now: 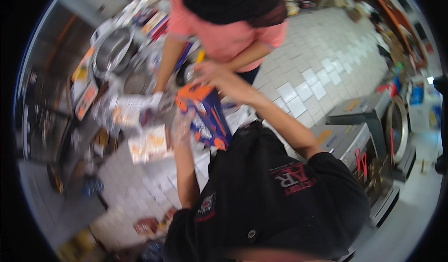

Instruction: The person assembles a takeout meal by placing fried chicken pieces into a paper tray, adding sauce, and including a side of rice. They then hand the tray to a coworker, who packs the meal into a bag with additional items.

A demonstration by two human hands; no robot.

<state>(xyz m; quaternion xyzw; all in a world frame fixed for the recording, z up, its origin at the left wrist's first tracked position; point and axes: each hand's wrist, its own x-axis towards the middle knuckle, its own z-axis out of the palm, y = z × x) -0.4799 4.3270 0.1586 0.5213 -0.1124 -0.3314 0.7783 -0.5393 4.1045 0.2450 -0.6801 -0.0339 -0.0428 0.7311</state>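
Hands are meeting at an orange and blue carton [205,117] held over the tiled counter [140,187]: right hand [205,70] is gripping its top, left hand [181,124] is blurred, grip indeterminable. Carton contents are not showing. A co-worker's hand [156,98] is resting on packets [128,110] beside a metal bowl [112,52].

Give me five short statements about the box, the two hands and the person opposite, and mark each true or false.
1. The blue and orange box is held up between both hands. True.
2. The right hand is at the box's top end. True.
3. The left hand rests flat on the tiled floor. False: it is at the box's left side.
4. The person opposite wears a green top. False: it is pink.
5. A metal bowl sits at upper left. True.
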